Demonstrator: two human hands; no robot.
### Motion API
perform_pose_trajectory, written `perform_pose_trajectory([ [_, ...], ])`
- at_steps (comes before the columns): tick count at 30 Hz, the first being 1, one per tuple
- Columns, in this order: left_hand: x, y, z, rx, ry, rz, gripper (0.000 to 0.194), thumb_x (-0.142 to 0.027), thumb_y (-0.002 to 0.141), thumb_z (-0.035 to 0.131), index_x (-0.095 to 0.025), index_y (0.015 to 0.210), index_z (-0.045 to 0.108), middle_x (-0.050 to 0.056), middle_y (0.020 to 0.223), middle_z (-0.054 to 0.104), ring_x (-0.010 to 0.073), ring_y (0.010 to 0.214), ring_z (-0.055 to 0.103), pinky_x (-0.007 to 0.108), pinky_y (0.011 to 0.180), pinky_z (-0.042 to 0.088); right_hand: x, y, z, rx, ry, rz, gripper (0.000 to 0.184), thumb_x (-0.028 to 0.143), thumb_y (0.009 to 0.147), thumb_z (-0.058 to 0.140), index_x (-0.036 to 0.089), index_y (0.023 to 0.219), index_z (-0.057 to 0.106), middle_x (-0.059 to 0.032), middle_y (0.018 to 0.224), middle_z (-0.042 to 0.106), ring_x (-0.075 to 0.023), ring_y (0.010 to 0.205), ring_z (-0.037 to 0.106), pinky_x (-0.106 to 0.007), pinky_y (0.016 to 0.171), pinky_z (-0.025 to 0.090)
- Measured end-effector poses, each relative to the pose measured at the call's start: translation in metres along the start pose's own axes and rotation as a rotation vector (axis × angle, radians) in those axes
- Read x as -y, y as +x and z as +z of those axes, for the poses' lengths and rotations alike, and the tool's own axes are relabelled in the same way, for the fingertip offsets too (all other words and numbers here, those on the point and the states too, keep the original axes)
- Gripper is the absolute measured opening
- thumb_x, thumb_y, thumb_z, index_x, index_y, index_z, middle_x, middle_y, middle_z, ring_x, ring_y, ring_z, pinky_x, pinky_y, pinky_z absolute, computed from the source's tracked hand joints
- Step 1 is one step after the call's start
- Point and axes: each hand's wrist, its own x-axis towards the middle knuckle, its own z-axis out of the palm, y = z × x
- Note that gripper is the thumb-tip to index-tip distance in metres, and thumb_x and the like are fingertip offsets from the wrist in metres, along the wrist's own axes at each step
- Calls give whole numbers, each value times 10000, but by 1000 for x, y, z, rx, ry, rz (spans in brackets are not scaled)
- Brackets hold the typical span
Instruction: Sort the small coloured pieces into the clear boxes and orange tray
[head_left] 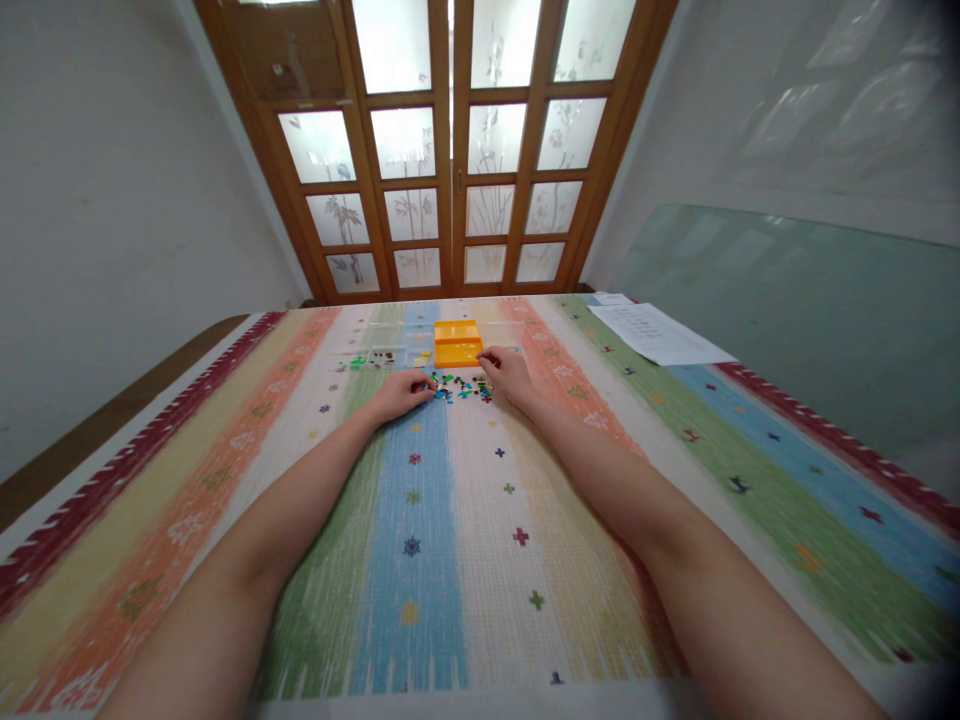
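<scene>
A loose heap of tiny coloured pieces (466,388), blue, green, yellow and dark, lies on the striped tablecloth between my hands. My left hand (403,394) rests at the heap's left edge, thumb and fingers drawn together near the blue pieces; whether a piece is between them is too small to see. Just behind the heap stands an open orange plastic box (457,354) with its lid tilted back. My right hand (507,372) is at the box's front right corner, fingertips pinched; what they hold, if anything, I cannot make out.
Sorted groups of green pieces (357,361), dark brown pieces (383,357) and yellow pieces (422,358) lie left of the box. A printed paper sheet (654,334) is at the back right. Wooden doors with glass panes (454,180) stand beyond the table.
</scene>
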Motion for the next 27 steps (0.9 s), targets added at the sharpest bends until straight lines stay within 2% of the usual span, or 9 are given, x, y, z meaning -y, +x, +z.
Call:
perform_pose_trajectory([
  [4, 6, 4, 7, -90, -157, -19, 215, -366, 902, 687, -174, 954, 769, 47, 896, 744, 166, 766, 617, 285, 728, 473, 24, -9, 9, 142, 62, -96, 164, 254, 930, 619, 206, 959, 773, -46, 938, 777, -184, 839, 676, -294, 790, 490],
  [8, 3, 7, 11, -138, -255, -37, 214, -368, 903, 695, -169, 956, 753, 48, 904, 752, 162, 784, 642, 288, 761, 501, 42, -17, 15, 232, 162, -77, 154, 267, 925, 638, 203, 952, 775, -44, 945, 778, -175, 864, 670, -287, 806, 498],
  [10, -2, 8, 12, -168, -248, -41, 195, -351, 902, 692, -170, 952, 746, 39, 888, 750, 157, 772, 640, 287, 763, 497, 46, -19, 19, 274, 271, 5, 148, 276, 913, 650, 199, 947, 771, -47, 938, 775, -171, 857, 673, -282, 788, 512],
  [15, -17, 7, 14, -199, -119, -23, 151, -300, 914, 657, -185, 941, 750, 25, 889, 754, 154, 762, 625, 285, 747, 473, 42, -22, 33, 458, 639, 327, 180, 289, 882, 683, 178, 1001, 758, -85, 930, 772, -160, 770, 688, -246, 640, 522],
  [18, -21, 7, 15, -189, -55, -25, 135, -265, 916, 641, -196, 945, 753, 26, 921, 760, 168, 819, 648, 295, 785, 487, 40, -23, 38, 442, 623, 364, 155, 235, 888, 646, 174, 980, 755, -77, 894, 765, -150, 728, 674, -245, 630, 515],
  [20, -19, 7, 15, -209, -16, -47, 125, -245, 912, 635, -201, 935, 749, 28, 934, 761, 179, 852, 658, 305, 814, 495, 41, -24, 38, 414, 483, 275, 159, 197, 897, 612, 180, 951, 760, -52, 845, 753, -144, 705, 651, -248, 643, 498],
  [23, -10, 6, 12, -221, 47, -76, 121, -235, 909, 629, -203, 923, 745, 32, 929, 756, 187, 845, 656, 319, 825, 499, 46, -26, 34, 415, 207, 15, 168, 167, 902, 614, 194, 942, 775, -26, 855, 752, -149, 768, 646, -254, 720, 469],
  [27, 10, 4, 4, -194, 135, -58, 136, -252, 907, 623, -203, 935, 746, 39, 931, 748, 196, 835, 645, 329, 814, 490, 55, -28, 23, 532, -70, -262, 131, 169, 912, 657, 201, 958, 775, -32, 915, 742, -171, 851, 634, -269, 787, 433],
])
